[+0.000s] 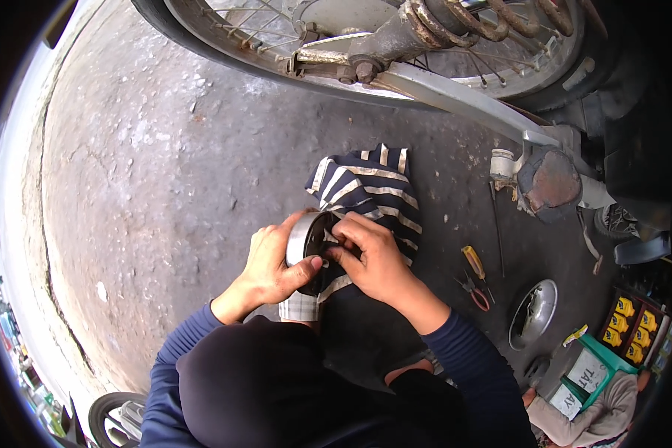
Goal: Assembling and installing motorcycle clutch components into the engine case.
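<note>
My left hand (271, 259) is wrapped round a round, shallow metal drum (298, 245) with a silver rim and a dark inside, its thumb over the near edge. The fingers of my right hand (373, 261) are pinched together at the drum's open face. Whatever lies between those fingertips is too small and hidden to name. Just beyond both hands, a dark blue and white striped cloth (373, 181) lies crumpled on the ground.
Above stands a motorcycle's spoked wheel (228, 56) with a rusty shock spring (493, 28). To the right lie a yellow-handled screwdriver (472, 259), red-handled pliers (477, 298), a thin rod (498, 228) and a silver dish-shaped cover (539, 317). Beyond is a crate of yellow packages (624, 308).
</note>
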`<state>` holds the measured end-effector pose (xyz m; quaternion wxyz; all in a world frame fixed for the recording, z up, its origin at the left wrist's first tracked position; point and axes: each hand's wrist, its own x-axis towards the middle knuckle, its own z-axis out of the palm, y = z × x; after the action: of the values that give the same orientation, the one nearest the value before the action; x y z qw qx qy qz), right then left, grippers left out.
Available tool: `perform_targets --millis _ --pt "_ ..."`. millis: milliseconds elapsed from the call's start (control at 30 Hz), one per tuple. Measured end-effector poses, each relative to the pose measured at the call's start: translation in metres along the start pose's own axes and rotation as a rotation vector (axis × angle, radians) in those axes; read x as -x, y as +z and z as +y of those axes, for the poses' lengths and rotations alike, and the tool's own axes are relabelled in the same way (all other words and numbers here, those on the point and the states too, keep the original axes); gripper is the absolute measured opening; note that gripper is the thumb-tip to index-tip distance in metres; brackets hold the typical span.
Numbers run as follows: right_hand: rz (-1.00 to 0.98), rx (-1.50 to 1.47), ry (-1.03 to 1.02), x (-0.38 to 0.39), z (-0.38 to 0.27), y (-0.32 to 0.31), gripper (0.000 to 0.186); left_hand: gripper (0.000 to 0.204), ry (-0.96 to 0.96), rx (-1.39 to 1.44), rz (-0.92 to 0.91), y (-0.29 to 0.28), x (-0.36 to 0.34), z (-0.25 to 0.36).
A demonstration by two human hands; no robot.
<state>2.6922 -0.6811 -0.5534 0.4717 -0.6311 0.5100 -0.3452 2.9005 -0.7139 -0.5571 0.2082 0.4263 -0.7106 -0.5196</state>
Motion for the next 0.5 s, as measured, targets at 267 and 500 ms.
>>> perform_targets --millis 267,500 --pt "0.339 -0.290 0.225 0.009 0.027 0.049 0.016 0.079 0.059 -0.220 0.131 0.003 -0.005 0.002" --pt "0.215 -0.943 0.679 0.017 0.041 0.011 0.007 0.080 0.207 -0.349 0.246 0.006 -0.015 -0.011"
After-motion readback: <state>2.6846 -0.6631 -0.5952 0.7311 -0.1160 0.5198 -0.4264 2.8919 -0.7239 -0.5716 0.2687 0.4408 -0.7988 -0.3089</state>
